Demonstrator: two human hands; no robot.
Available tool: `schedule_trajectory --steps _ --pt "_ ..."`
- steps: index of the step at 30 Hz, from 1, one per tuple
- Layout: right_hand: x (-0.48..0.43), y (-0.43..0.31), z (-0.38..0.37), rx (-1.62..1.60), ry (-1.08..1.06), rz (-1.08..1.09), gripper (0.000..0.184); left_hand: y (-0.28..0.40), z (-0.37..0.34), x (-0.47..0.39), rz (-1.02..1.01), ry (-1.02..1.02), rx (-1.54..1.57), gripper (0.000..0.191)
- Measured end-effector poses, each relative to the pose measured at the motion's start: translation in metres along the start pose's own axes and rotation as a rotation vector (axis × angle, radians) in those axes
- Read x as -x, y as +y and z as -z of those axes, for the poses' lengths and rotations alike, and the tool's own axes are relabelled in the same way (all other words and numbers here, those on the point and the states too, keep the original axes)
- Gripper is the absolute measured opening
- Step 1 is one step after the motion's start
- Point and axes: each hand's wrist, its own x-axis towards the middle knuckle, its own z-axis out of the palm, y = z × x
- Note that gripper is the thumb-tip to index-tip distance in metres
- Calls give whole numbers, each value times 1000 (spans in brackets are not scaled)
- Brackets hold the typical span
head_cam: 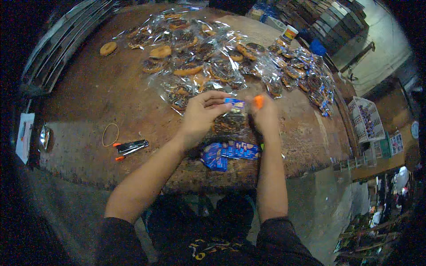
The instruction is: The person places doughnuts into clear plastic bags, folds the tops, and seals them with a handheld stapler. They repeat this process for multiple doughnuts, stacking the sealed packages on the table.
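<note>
My left hand [203,113] pinches a small blue printed card [235,103] at the top of a clear plastic bag, with dark-topped bread [228,124] hanging below it. Close on the right, my right hand [264,111] is closed on an orange-ended tool [258,101], probably a stapler; most of it is hidden and blurred. Nearer my body, several blue printed cards [241,150] lie fanned out on the wooden table [83,99]. Beyond my hands lies a heap of bagged, dark-topped bread rounds [189,68].
At the left lie a black stapler with orange ends [131,147] and a rubber band [110,134]. An unwrapped bun [108,48] rests farther back. More bagged bread with blue cards [304,71] is heaped at the right, near a tub [289,33]. A white plastic basket [366,119] stands beyond the right edge.
</note>
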Motion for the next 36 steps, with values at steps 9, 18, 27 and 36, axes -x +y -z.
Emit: schedule_trajectory --steps 9,18,27,36 --pt "7 -19 2 -194 203 216 39 4 15 -8 79 107 196 29" --pt "22 -47 31 -636 -594 316 39 14 8 -9 3 160 257 28" --pt "-62 75 34 -1382 129 -403 57 14 15 -12 -44 232 88 27" --pt "-142 147 -7 -25 -62 -83 68 12 15 -14 -51 178 105 30"
